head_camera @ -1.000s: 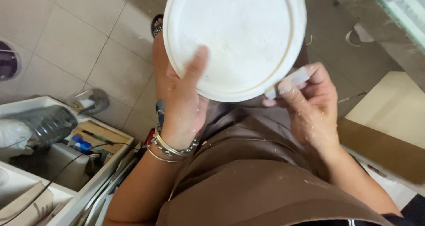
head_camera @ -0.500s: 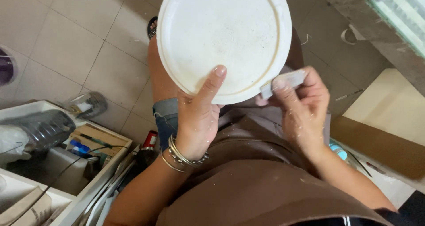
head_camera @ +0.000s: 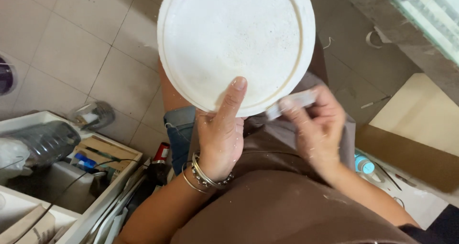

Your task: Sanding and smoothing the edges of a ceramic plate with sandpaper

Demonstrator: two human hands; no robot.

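A round white plaster-like disc (head_camera: 236,43) with a raised rim is held up over my lap. My left hand (head_camera: 222,129) grips its near edge, thumb pressed flat on the top face; several bangles circle that wrist. My right hand (head_camera: 315,124), blurred by motion, pinches a small pale flat tool (head_camera: 291,104) against the disc's lower right edge. White dust speckles both hands. A brown apron (head_camera: 282,196) covers my lap beneath them.
Pale tiled floor (head_camera: 71,57) lies on the left. A white crate (head_camera: 62,186) holds a plastic bottle (head_camera: 43,141), a box and cables. Brown cardboard (head_camera: 411,153) and a pale board (head_camera: 425,115) sit right. A blue-capped bottle (head_camera: 364,163) rests near my right forearm.
The disc has shifted slightly left and toward me in my left hand. My right hand has slid the tool along the disc's lower right edge and now looks blurred.
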